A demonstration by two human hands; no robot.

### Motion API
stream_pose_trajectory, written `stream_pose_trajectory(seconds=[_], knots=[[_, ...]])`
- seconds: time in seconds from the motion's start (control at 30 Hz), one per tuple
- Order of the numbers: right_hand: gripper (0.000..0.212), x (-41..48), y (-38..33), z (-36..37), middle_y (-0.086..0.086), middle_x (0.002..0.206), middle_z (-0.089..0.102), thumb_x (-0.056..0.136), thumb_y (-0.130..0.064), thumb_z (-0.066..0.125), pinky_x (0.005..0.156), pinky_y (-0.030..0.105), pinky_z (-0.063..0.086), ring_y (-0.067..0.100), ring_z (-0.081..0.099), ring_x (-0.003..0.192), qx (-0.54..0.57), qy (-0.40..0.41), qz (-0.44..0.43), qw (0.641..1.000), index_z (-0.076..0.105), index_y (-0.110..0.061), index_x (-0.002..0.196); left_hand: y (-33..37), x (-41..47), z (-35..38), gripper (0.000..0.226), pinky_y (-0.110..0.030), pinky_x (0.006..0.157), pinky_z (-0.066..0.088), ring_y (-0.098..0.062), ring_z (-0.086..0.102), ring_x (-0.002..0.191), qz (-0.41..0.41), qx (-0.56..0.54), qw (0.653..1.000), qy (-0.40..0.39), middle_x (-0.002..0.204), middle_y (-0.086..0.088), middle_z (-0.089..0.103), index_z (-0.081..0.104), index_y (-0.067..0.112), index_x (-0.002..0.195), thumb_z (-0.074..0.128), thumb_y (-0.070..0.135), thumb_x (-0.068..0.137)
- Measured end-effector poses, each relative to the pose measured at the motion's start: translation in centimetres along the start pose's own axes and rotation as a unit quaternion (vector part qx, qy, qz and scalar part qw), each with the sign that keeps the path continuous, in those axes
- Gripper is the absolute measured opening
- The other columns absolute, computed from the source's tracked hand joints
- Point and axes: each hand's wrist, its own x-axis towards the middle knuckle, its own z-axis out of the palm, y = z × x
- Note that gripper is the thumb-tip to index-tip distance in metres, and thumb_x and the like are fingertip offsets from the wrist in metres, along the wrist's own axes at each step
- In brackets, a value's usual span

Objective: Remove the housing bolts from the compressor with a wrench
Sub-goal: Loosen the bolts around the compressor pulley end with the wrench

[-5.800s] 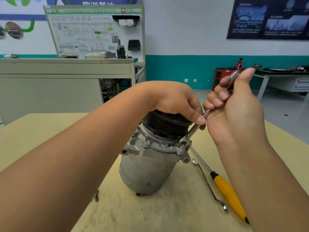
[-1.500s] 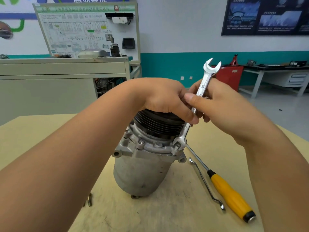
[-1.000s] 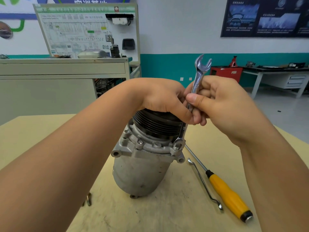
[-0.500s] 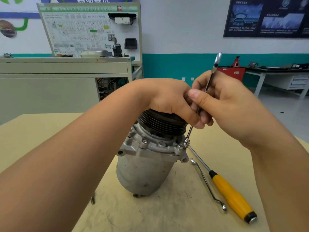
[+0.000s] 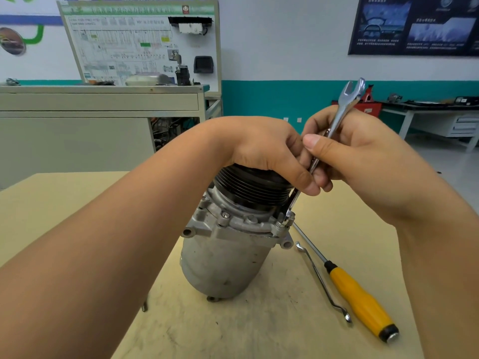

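Yellow table (image 5: 77, 203) fills this workshop, and the compressor (image 5: 225, 260) stands on its end in the middle of it. Left of the compressor lies a small loose bolt (image 5: 144, 306). One housing bolt (image 5: 225, 215) sits in the compressor's front rim. On top of the compressor, the left hand (image 5: 264, 149) curls round the black pulley (image 5: 248, 185) and grips it. At the compressor's right rim the wrench (image 5: 337, 120) stands steep, held in a pinch by the right hand (image 5: 363, 156). Right of the compressor lie a bent hook (image 5: 321, 281) and a screwdriver (image 5: 363, 304). Standing so steep, the wrench could slip off, I think, and knuckles could bang. With a weak grip, the compressor could tip.
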Motion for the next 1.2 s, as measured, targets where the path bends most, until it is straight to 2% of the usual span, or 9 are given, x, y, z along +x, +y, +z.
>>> stream_pose_trajectory(seconds=[0.1, 0.2, 0.3, 0.43, 0.57, 0.7, 0.9, 1.07, 1.2], knots=[[0.008, -0.2, 0.1, -0.7, -0.002, 0.062, 0.066, 0.095, -0.005, 0.047, 0.048, 0.018, 0.048, 0.008, 0.055, 0.049, 0.032, -0.028, 0.012, 0.999, 0.053, -0.008, 0.091, -0.1, 0.1, 0.0, 0.018, -0.027, 0.083, 0.040, 0.004, 0.059, 0.074, -0.007, 0.009, 1.000, 0.000, 0.069, 0.020, 0.066, 0.072, 0.028, 0.075, 0.077, 0.044, 0.065], [0.007, -0.3, 0.4, -1.3, -0.001, 0.063, 0.067, 0.093, -0.007, 0.048, 0.050, 0.019, 0.050, 0.009, 0.058, 0.050, 0.042, -0.048, 0.022, 0.998, 0.055, -0.006, 0.091, -0.2, 0.1, -0.1, 0.009, -0.025, 0.075, 0.036, 0.011, 0.056, 0.066, -0.002, 0.009, 1.000, -0.010, 0.064, 0.024, 0.063, 0.070, 0.034, 0.070, 0.076, 0.041, 0.070], [0.009, -0.3, 0.6, -1.5, 0.001, 0.066, 0.069, 0.091, -0.009, 0.051, 0.050, 0.018, 0.050, 0.010, 0.061, 0.052, 0.042, -0.057, 0.026, 0.997, 0.058, -0.005, 0.089, -0.2, 0.2, -0.1, 0.019, -0.027, 0.078, 0.038, 0.008, 0.056, 0.067, -0.005, 0.017, 1.000, -0.010, 0.064, 0.022, 0.063, 0.072, 0.031, 0.072, 0.076, 0.046, 0.062], [0.010, -0.4, 0.7, -1.6, 0.004, 0.070, 0.071, 0.090, -0.008, 0.052, 0.052, 0.019, 0.051, 0.012, 0.062, 0.053, 0.033, -0.062, 0.022, 0.997, 0.062, -0.006, 0.088, -0.3, 0.3, -0.1, 0.021, -0.026, 0.077, 0.039, 0.006, 0.057, 0.067, -0.007, 0.029, 0.999, -0.020, 0.065, 0.019, 0.063, 0.070, 0.024, 0.075, 0.077, 0.042, 0.068], [0.014, -0.5, 0.7, -1.8, 0.007, 0.074, 0.072, 0.083, -0.016, 0.056, 0.053, 0.020, 0.052, 0.014, 0.064, 0.055, 0.038, -0.074, 0.020, 0.996, 0.064, -0.006, 0.090, 0.0, 0.2, 0.1, 0.024, -0.025, 0.075, 0.040, 0.007, 0.058, 0.065, -0.012, 0.039, 0.999, -0.034, 0.066, 0.019, 0.064, 0.069, 0.028, 0.070, 0.076, 0.048, 0.058], [0.024, -0.6, 0.9, -2.3, 0.009, 0.076, 0.073, 0.073, -0.023, 0.056, 0.054, 0.019, 0.053, 0.014, 0.065, 0.057, 0.065, -0.092, 0.029, 0.993, 0.066, -0.007, 0.089, 0.0, 0.3, 0.3, 0.016, -0.025, 0.072, 0.040, 0.006, 0.058, 0.062, -0.020, 0.047, 0.998, -0.032, 0.063, 0.018, 0.064, 0.067, 0.031, 0.064, 0.079, 0.041, 0.069], [0.024, -0.1, 1.9, -2.3, 0.010, 0.078, 0.074, 0.076, -0.020, 0.052, 0.052, 0.018, 0.053, 0.014, 0.065, 0.055, 0.106, -0.099, 0.045, 0.988, 0.055, -0.006, 0.096, 0.1, 0.2, 0.1, 0.013, -0.020, 0.074, 0.039, 0.011, 0.059, 0.067, -0.014, 0.025, 0.998, -0.059, 0.066, 0.026, 0.065, 0.068, 0.042, 0.069, 0.075, 0.034, 0.076], [0.017, 0.1, 2.6, -2.0, 0.010, 0.077, 0.073, 0.078, -0.019, 0.051, 0.050, 0.020, 0.053, 0.013, 0.063, 0.052, 0.150, -0.083, 0.051, 0.984, 0.049, -0.008, 0.090, -0.1, 0.4, 0.0, 0.008, -0.022, 0.079, 0.046, -0.001, 0.064, 0.078, -0.022, 0.035, 0.997, -0.065, 0.079, 0.018, 0.070, 0.070, 0.041, 0.079, 0.075, 0.035, 0.076], [0.019, 0.2, 2.7, -1.8, 0.010, 0.077, 0.073, 0.080, -0.025, 0.051, 0.051, 0.021, 0.053, 0.013, 0.062, 0.053, 0.166, -0.068, 0.052, 0.982, 0.049, -0.008, 0.087, -0.1, 0.6, 0.0, 0.005, -0.023, 0.071, 0.041, 0.007, 0.059, 0.065, -0.034, 0.044, 0.997, -0.055, 0.070, 0.021, 0.066, 0.069, 0.040, 0.073, 0.075, 0.041, 0.074]])
